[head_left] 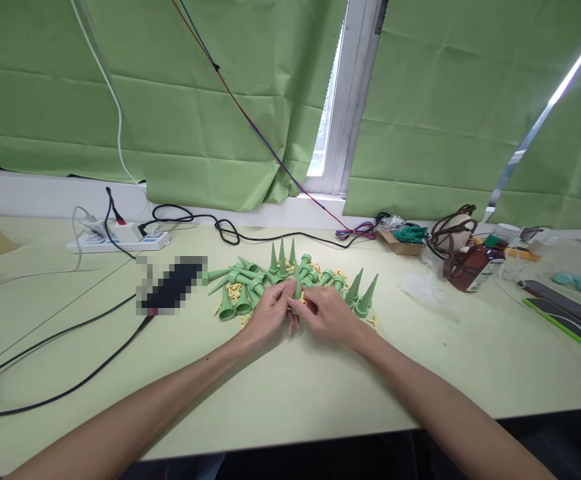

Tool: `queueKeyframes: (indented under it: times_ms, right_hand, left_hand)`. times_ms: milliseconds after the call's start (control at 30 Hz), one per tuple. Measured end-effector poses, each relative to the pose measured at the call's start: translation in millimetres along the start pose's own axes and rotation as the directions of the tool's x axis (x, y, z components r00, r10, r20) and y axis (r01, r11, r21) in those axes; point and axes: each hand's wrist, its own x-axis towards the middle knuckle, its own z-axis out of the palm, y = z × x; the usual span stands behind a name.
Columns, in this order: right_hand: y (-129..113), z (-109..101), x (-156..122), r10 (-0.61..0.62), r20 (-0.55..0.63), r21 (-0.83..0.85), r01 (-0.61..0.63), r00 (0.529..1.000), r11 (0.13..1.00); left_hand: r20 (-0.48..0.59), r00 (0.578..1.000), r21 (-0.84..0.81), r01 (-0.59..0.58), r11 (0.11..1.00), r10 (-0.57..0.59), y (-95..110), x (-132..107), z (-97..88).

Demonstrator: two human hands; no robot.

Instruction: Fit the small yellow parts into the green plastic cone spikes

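Observation:
My left hand [271, 312] is closed on a green plastic cone spike [297, 285], which points upward between my hands. My right hand [329, 315] meets it from the other side, thumb and fingers pinched on a small yellow plastic piece [303, 297] against the spike. The fingers partly hide where the two parts meet. Around and behind my hands lies a pile of similar green cone spikes [243, 303], some standing point up, others on their sides. Small yellow pieces [233, 292] are scattered among them.
A power strip [120, 239] with plugs and black cables [265, 236] runs along the wall. On the right are a brown bottle [476, 267], a small cardboard box [401, 245], clear plastic wrap [427, 293] and phones [565, 308]. A pixelated dark object [173, 287] lies at left.

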Motion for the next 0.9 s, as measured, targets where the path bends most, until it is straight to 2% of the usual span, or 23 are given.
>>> queueKeyframes:
  times_ms: [400,633,900]
  right_hand:
    - [-2.1,-1.8,-2.0,0.0,0.068,-0.122,0.009,0.998,0.992]
    - [-3.6,-1.1,-0.4,0.025,0.071,-0.114,-0.016,0.997,0.993]
    - [0.0,4.3,-0.4,0.085,0.047,-0.028,-0.083,0.995,0.996]
  left_hand:
    - [0.027,0.999,0.024,0.016,1.0,-0.017,-2.8,-0.1,0.9]
    - [0.024,0.999,0.019,0.034,0.999,-0.034,-5.9,-0.8,1.2]
    - [-0.028,0.998,0.006,0.064,0.998,-0.064,-1.3,-3.0,6.8]
